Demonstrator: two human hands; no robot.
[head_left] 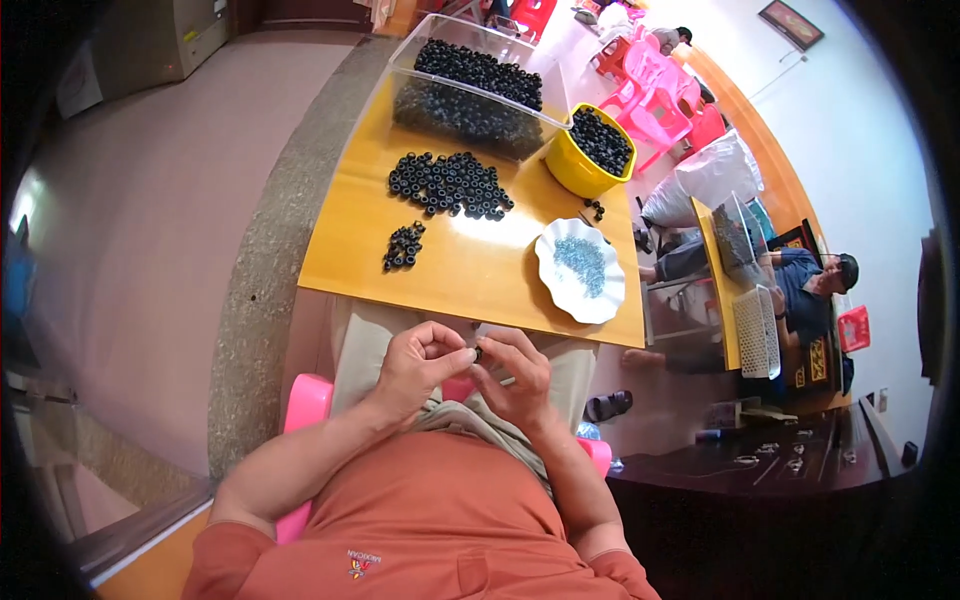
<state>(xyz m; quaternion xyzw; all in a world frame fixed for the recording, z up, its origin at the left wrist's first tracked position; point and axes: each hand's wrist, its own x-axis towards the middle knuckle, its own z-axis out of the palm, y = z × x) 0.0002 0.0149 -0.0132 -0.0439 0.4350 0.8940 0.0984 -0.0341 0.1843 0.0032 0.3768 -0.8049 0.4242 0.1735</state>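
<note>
Above my lap, just off the table's near edge, my left hand [425, 362] and my right hand [517, 375] meet at the fingertips. Both are closed in a pinch around a small black ring-like piece [478, 353], mostly covered by the fingers. Beyond them on the wooden table [450, 290] lies a loose heap of black rings [450, 186]. A smaller cluster of black pieces [403, 247] sits nearer, on the left. At the right, a white scalloped plate [560, 300] bears many tiny clear bluish pieces [580, 262].
A clear plastic bin [400, 72] full of black rings stands at the table's far end, beside a yellow tub [572, 175] of similar pieces. Rightward, another person [805, 295] sits at a small table with a white perforated basket [757, 333]. Pink chairs [660, 110] stand farther back.
</note>
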